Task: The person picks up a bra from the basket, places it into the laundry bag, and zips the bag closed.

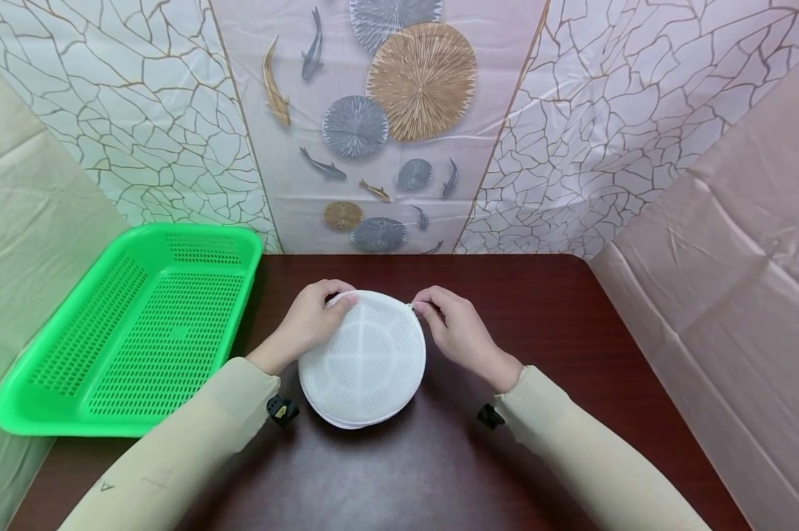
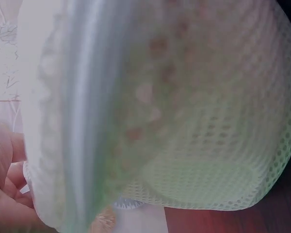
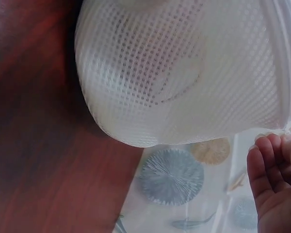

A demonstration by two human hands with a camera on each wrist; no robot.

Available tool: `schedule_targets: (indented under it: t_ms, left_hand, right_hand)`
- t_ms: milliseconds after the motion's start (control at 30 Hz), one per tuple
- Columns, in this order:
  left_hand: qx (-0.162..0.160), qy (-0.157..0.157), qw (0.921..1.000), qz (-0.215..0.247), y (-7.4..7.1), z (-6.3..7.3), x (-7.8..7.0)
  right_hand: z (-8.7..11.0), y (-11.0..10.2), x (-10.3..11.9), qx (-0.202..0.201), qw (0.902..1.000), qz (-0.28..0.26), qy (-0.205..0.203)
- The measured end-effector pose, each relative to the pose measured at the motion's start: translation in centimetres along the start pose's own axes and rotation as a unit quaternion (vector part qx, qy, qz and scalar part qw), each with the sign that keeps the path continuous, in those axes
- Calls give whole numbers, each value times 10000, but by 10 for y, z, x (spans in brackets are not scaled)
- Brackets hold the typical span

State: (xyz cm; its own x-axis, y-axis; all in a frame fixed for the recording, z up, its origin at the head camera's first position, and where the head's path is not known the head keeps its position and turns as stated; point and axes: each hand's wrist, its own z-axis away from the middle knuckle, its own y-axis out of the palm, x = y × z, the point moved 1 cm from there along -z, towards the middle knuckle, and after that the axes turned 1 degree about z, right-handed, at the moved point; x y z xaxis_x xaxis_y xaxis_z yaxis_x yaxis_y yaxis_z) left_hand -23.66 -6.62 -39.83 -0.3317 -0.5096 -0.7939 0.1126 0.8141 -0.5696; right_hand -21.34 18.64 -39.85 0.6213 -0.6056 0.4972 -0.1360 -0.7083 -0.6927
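Observation:
A round white mesh laundry bag (image 1: 362,361) stands over the middle of the table, its flat lid facing me. My left hand (image 1: 313,313) grips its upper left rim, thumb on the lid. At the upper right rim, my right hand (image 1: 459,328) pinches the small zipper pull (image 1: 412,305). In the left wrist view the zipper edge and mesh side of the bag (image 2: 208,145) fill most of the picture, with the left hand (image 2: 5,189) at the lower left. The right wrist view has the rounded mesh body of the bag (image 3: 155,82) beside the curled right hand (image 3: 279,179).
To the left sits a bright green plastic basket (image 1: 253,254) with slotted sides and bottom. The dark red-brown table (image 1: 525,295) reaches back to a patterned cloth wall (image 1: 572,147). Plain fabric panels (image 1: 738,221) close off both sides.

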Motion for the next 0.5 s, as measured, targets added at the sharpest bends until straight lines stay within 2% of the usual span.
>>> schedule_targets:
  t_ms: [100,300,500]
  left_hand:
    - [-42,-29,10000,59,-3,1,-3]
    - [430,-224,9987,-131,-6,0,-11]
    - [777,9,9960,-437,2,-4,-29]
  right_hand:
    - [-4,-3,0,-20,10000,-3,36]
    - [-4,1,0,-1,9998,-106,176]
    - [-2,9,3,36,9996,-257,107]
